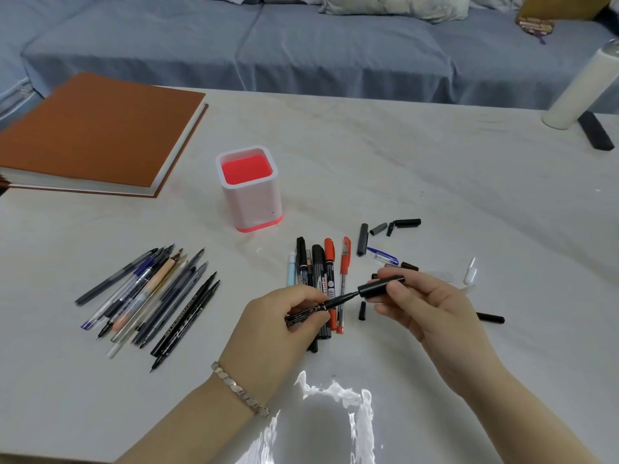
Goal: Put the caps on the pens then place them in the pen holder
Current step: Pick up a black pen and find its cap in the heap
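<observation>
A: Pale tabletop (435, 182) fills most of the view, with a bright glare patch at its near edge. What is closest?

B: Two bare forearms, the left one wearing a silver bracelet (239, 390). The left grip (284, 316) is closed around a black pen (338, 301), fingers and thumb pinching its barrel, tip pointing right.

A: And the other side?

B: The right grip (425, 303) pinches a black cap (378, 286) between thumb and fingers, its open end facing the pen. The tip sits right at that opening; I cannot tell whether it is inside.

A: What lies around them?

B: Under and just beyond the hands, a row of capped pens (326, 269), two of them red. To the left, well apart, a pile of uncapped pens (150, 296) fans out. To the right, loose caps (398, 226) are scattered, one small black cap (362, 310) between the hands and a white cap (470, 272) further right.

A: Where is the pen holder?

B: The pen holder (254, 195) stands upright beyond the capped row, white walls with a red inside and a red base.

A: Further back?

B: An orange-covered book (100, 128) lies at far left, a white cylinder (582, 85) at far right, and a blue sofa (234, 45) behind the tabletop.
</observation>
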A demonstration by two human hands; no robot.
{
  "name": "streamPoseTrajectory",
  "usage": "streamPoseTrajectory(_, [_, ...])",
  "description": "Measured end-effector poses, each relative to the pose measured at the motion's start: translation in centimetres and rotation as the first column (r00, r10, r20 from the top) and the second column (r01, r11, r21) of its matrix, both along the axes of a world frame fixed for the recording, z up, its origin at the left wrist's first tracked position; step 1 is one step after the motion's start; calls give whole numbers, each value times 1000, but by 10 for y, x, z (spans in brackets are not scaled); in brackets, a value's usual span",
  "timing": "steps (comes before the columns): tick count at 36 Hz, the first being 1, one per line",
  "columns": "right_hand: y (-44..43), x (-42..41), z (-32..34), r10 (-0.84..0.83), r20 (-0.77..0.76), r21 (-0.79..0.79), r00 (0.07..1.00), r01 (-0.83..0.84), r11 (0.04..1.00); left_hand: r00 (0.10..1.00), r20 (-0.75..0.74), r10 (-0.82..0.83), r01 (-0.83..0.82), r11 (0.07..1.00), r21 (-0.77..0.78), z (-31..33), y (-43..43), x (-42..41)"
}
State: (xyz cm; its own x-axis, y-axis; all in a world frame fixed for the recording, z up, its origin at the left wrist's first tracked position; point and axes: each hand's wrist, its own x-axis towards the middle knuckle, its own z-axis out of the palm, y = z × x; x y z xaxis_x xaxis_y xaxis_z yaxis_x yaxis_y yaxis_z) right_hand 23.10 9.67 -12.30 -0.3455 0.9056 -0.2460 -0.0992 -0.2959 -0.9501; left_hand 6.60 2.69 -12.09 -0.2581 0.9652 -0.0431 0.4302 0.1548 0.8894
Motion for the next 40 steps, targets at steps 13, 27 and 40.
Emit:
streamPoseTrajectory(13, [-8, -4, 4, 135, 128, 84, 983, -146, 986, 994, -96, -61, 68, 995, 74, 0, -1, 4])
streamPoseTrajectory(27, [3, 3, -1, 88, 229, 166, 969, -128, 978, 998, 49, -34, 35, 999, -30, 2, 2, 5])
streamPoseTrajectory(40, [94, 16, -38, -230, 870, 400, 437, -352, 846, 999, -41, 34, -36, 998, -44, -12, 9, -10])
